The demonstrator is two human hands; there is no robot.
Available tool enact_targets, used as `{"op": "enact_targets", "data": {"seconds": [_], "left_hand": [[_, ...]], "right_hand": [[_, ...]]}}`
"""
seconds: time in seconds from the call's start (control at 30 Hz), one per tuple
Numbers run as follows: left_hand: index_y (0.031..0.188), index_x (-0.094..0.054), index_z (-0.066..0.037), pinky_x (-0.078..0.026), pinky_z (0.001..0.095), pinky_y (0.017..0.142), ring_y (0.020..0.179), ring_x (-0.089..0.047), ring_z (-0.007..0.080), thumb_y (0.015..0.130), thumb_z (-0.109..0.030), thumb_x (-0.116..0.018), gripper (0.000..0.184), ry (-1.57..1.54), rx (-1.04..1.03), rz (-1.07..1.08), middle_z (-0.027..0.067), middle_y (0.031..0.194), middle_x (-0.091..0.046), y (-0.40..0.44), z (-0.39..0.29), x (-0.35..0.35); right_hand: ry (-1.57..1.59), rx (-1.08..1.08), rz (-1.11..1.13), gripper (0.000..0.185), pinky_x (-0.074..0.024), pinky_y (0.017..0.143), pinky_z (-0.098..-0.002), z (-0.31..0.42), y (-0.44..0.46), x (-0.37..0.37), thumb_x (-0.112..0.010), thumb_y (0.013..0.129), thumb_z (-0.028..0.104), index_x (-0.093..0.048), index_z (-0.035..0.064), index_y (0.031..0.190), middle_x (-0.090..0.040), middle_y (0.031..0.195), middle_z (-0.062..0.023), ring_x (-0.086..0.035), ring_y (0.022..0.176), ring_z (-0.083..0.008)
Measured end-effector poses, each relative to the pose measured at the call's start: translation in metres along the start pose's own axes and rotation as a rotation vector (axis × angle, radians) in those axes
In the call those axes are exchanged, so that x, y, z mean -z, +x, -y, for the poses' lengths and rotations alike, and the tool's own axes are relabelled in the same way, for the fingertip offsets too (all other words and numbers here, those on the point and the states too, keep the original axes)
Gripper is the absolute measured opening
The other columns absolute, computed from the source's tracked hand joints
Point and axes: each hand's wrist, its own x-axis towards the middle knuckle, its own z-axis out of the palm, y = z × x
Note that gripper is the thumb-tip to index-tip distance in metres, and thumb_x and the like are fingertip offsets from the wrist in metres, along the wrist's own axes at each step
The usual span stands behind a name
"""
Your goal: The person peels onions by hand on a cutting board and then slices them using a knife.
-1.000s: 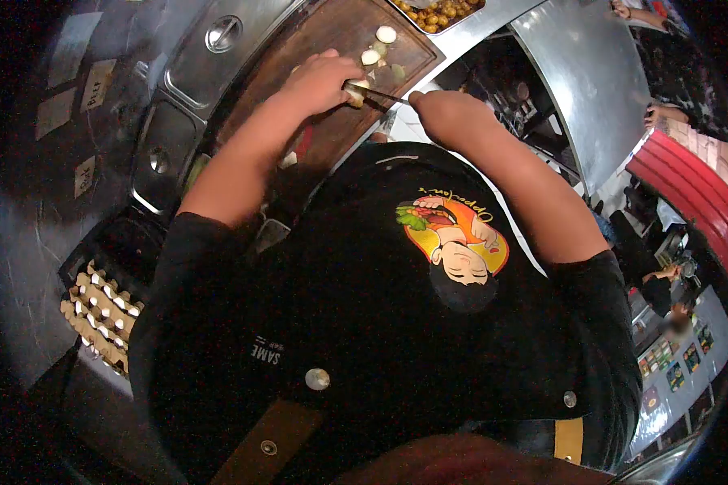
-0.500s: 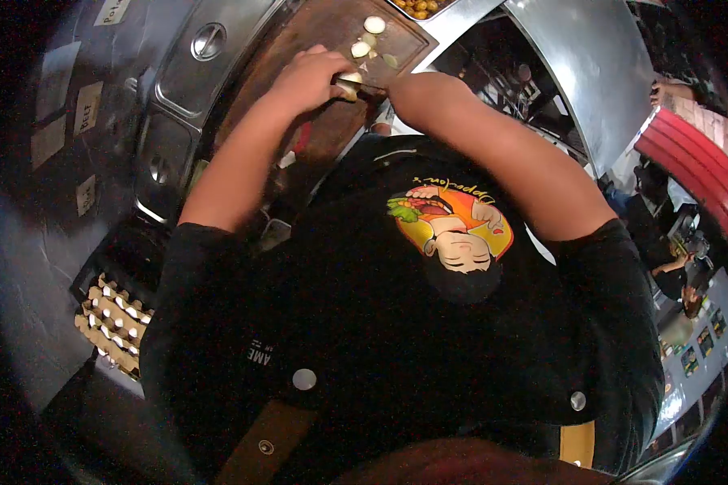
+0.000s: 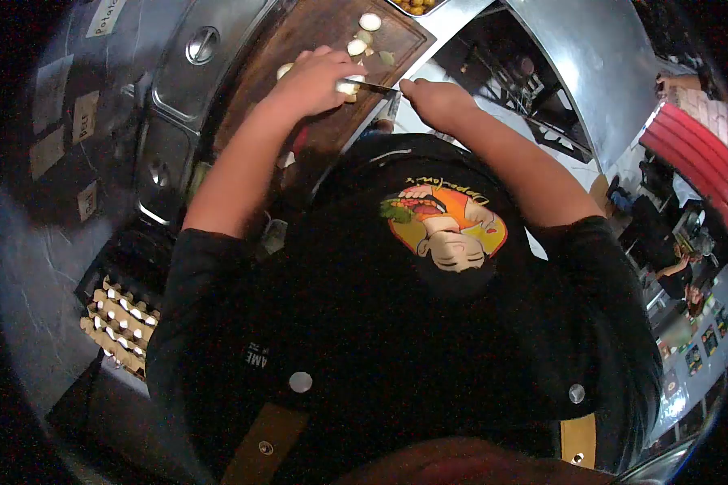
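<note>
On the brown cutting board (image 3: 259, 77), my left hand (image 3: 311, 85) presses down with curled fingers on a pale onion (image 3: 349, 84). My right hand (image 3: 438, 103) grips a knife (image 3: 376, 86), its blade pointing left and meeting the onion by my left fingertips. The handle is mostly hidden in my fist. Beyond my left hand lie a white onion half (image 3: 370, 22), another pale half (image 3: 356, 47) and small skin scraps (image 3: 387, 58). One more pale piece (image 3: 284, 71) shows beside my left knuckles.
Lidded steel pans (image 3: 174, 97) line the board's left side. A tray of small yellowish round pieces (image 3: 416, 6) stands at the top. Below left are cartons of eggs (image 3: 121, 323). A steel surface (image 3: 578, 65) is on the right, and another person (image 3: 671, 263) works farther off.
My right hand has drawn back to the right and toward me with the knife, exposing more blade. My left hand remains on the onion, shifted slightly left.
</note>
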Motion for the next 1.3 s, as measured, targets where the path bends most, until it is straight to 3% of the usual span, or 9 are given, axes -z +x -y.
{"op": "enact_targets", "data": {"seconds": [0.17,0.43,0.5,0.63,0.7,0.73,0.93,1.13,1.3], "left_hand": [[0.133,-0.073,-0.021,-0.045,0.0476,0.11,0.128,-0.058,0.0285,0.084,-0.022,-0.08,0.049,0.008,0.032,-0.077,0.0027,0.127,-0.069,-0.006,0.014,-0.004],[0.136,-0.07,-0.019,-0.048,0.0497,0.109,0.129,-0.059,0.033,0.088,-0.036,-0.083,0.053,0.027,0.2,-0.306,0.0077,0.133,-0.067,-0.008,0.04,-0.007],[0.14,-0.067,-0.018,-0.048,0.0491,0.112,0.132,-0.057,0.0369,0.087,-0.039,-0.083,0.059,-0.075,0.246,-0.364,0.0108,0.139,-0.065,-0.02,0.056,-0.001],[0.141,-0.067,-0.016,-0.047,0.0468,0.116,0.137,-0.054,0.04,0.083,-0.031,-0.085,0.063,-0.099,0.355,-0.121,0.0133,0.144,-0.063,-0.052,0.075,0.005],[0.14,-0.067,-0.016,-0.049,0.0468,0.113,0.133,-0.057,0.0399,0.082,-0.023,-0.086,0.061,-0.089,0.387,-0.11,0.0132,0.14,-0.065,-0.059,0.075,-0.002],[0.138,-0.068,-0.016,-0.05,0.0469,0.111,0.129,-0.06,0.04,0.082,-0.021,-0.086,0.059,-0.14,0.393,-0.138,0.0136,0.137,-0.066,-0.059,0.076,-0.007],[0.12,-0.068,-0.009,-0.055,0.0468,0.099,0.117,-0.067,0.0382,0.084,-0.023,-0.086,0.042,-0.278,0.445,-0.145,0.0168,0.12,-0.071,-0.065,0.05,-0.011],[0.123,-0.069,-0.01,-0.056,0.0475,0.093,0.109,-0.071,0.0369,0.081,-0.026,-0.089,0.049,-0.336,0.481,-0.094,0.016,0.114,-0.075,-0.075,0.056,-0.02],[0.128,-0.069,-0.012,-0.057,0.0459,0.092,0.106,-0.072,0.0355,0.081,-0.03,-0.09,0.054,-0.395,0.334,-0.151,0.0151,0.112,-0.075,-0.072,0.052,-0.036]], "right_hand": [[0.072,0.059,-0.167,0.016,-0.056,0.08,-0.0581,-0.014,-0.018,-0.004,-0.05,0.107,0.02,-0.058,0.0073,0.113,-0.073,0.104,-0.0219,-0.071,0.095,-0.0472],[0.051,0.004,-0.211,0.016,-0.055,0.077,-0.0584,-0.013,-0.052,0.023,-0.056,0.105,0.024,-0.06,0.0088,0.11,-0.072,0.098,-0.0232,-0.07,0.093,-0.0473],[-0.004,0.021,-0.116,0.021,-0.0589,0.081,-0.0576,-0.007,-0.047,0.028,-0.054,0.099,0.013,-0.063,0.0089,0.118,-0.075,0.104,-0.0223,-0.074,0.095,-0.045],[-0.028,-0.001,-0.048,0.025,-0.0592,0.082,-0.0575,-0.005,-0.018,0.032,-0.052,0.1,0.012,-0.064,0.0096,0.122,-0.076,0.106,-0.0232,-0.074,0.098,-0.0446],[-0.021,-0.053,-0.133,0.028,-0.0593,0.084,-0.0573,-0.004,-0.009,0.032,-0.05,0.101,0.012,-0.064,0.0095,0.124,-0.076,0.107,-0.0247,-0.075,0.1,-0.0441],[0.069,-0.061,-0.25,0.019,-0.0557,0.084,-0.058,-0.005,-0.01,0.029,-0.055,0.104,0.022,-0.064,0.0076,0.113,-0.075,0.102,-0.0238,-0.071,0.097,-0.0469],[0.083,0.02,-0.149,0.02,-0.0553,0.083,-0.0577,-0.013,-0.021,0.025,-0.055,0.105,0.024,-0.063,0.0072,0.112,-0.073,0.099,-0.0249,-0.071,0.096,-0.0476],[0.001,0.078,0.033,0.026,-0.0583,0.08,-0.0581,0.006,-0.025,0.03,-0.056,0.1,0.021,-0.069,0.0119,0.121,-0.076,0.101,-0.0223,-0.074,0.094,-0.0447],[0.026,-0.03,-0.061,0.022,-0.0548,0.083,-0.0585,0.0,-0.01,0.029,-0.056,0.105,0.026,-0.066,0.0074,0.114,-0.074,0.102,-0.0251,-0.071,0.098,-0.0466]]}}
